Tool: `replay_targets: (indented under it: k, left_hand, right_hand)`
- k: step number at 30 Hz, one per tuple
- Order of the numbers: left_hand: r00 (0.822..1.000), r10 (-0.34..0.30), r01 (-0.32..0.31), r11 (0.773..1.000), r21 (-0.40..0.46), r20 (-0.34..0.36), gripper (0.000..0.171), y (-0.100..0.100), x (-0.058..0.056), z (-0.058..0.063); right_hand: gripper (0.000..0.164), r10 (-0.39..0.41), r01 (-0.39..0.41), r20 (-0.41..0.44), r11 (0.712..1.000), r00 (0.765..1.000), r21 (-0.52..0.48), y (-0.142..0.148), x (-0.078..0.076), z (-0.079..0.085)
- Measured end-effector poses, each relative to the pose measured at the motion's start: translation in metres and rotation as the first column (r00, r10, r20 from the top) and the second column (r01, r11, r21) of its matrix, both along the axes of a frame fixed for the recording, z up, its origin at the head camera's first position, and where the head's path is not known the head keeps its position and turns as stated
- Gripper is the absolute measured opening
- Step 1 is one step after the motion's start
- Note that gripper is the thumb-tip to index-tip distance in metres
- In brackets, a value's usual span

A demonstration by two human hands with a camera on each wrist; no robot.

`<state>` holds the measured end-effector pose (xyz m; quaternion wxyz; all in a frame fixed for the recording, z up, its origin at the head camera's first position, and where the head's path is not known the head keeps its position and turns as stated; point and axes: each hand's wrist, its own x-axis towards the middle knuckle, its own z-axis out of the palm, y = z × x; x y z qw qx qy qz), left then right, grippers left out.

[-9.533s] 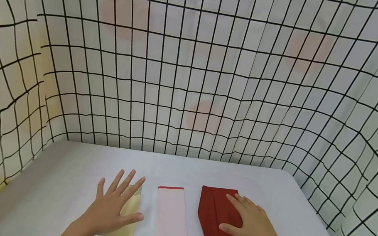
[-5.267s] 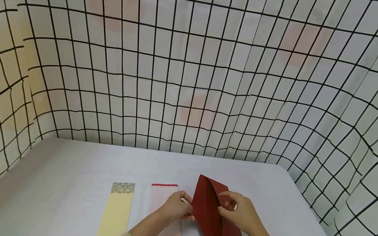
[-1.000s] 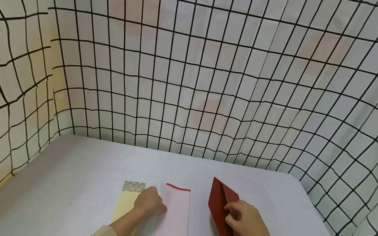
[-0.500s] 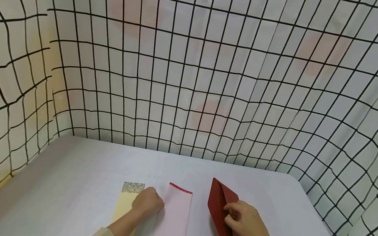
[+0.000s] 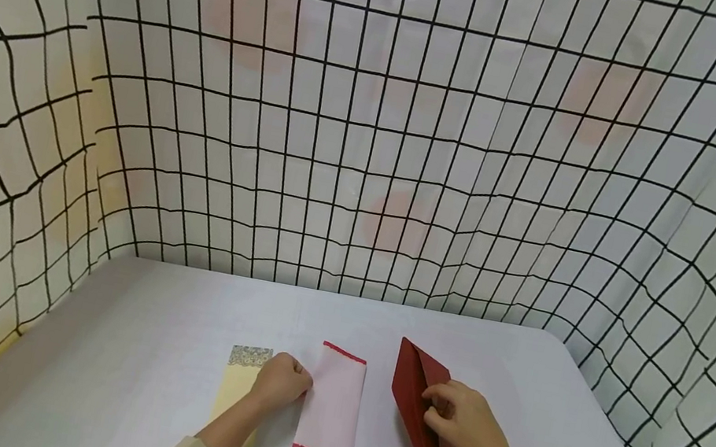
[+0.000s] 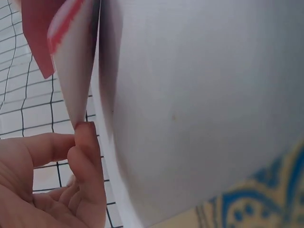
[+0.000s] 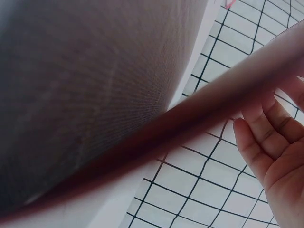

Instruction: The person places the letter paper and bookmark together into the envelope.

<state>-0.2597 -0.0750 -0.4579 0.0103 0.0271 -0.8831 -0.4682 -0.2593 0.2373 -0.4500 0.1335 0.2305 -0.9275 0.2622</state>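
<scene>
Where pink card [image 5: 331, 415] lay flat, left hand [image 5: 282, 382] now pinches raised edge.

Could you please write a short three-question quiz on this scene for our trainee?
1. Name the hand that holds the red envelope.
2. True or false: in the head view, the yellow strip lies left of the red-edged pale sheet.
3. What does the left hand pinch: A, the yellow strip; B, the red envelope; C, the red-edged pale sheet?

Key: 1, the right hand; 2, true; 3, C.
</scene>
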Motion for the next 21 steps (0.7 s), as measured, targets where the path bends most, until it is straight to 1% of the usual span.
replay_targets:
  k: [1,5,10,17,21]
  left_hand:
    - [1.000,-0.011,0.011,1.000,0.016,-0.008,0.023,0.000,0.000,0.000]
    - [0.998,-0.059,0.057,0.993,0.100,0.013,0.019,0.000,0.001,0.001]
    - [0.993,-0.114,0.104,0.972,0.211,0.036,0.013,-0.001,0.001,0.005]
    - [0.985,-0.136,0.095,0.940,0.327,0.106,0.011,-0.006,0.000,0.015]
    - [0.981,-0.149,0.094,0.922,0.376,0.121,0.012,-0.007,0.001,0.022]
  right_hand:
    - [0.020,-0.001,0.001,0.003,1.000,1.000,0.002,0.000,0.000,0.000]
    - [0.020,0.005,-0.005,0.004,1.000,1.000,0.006,0.000,0.000,0.000]
    - [0.019,0.022,-0.022,-0.012,1.000,1.000,0.005,0.000,0.000,0.002]
    - [0.019,0.026,-0.026,-0.009,1.000,1.000,0.002,0.000,-0.001,0.002]
    - [0.019,0.027,-0.027,-0.004,1.000,1.000,-0.001,0.001,-0.002,0.001]
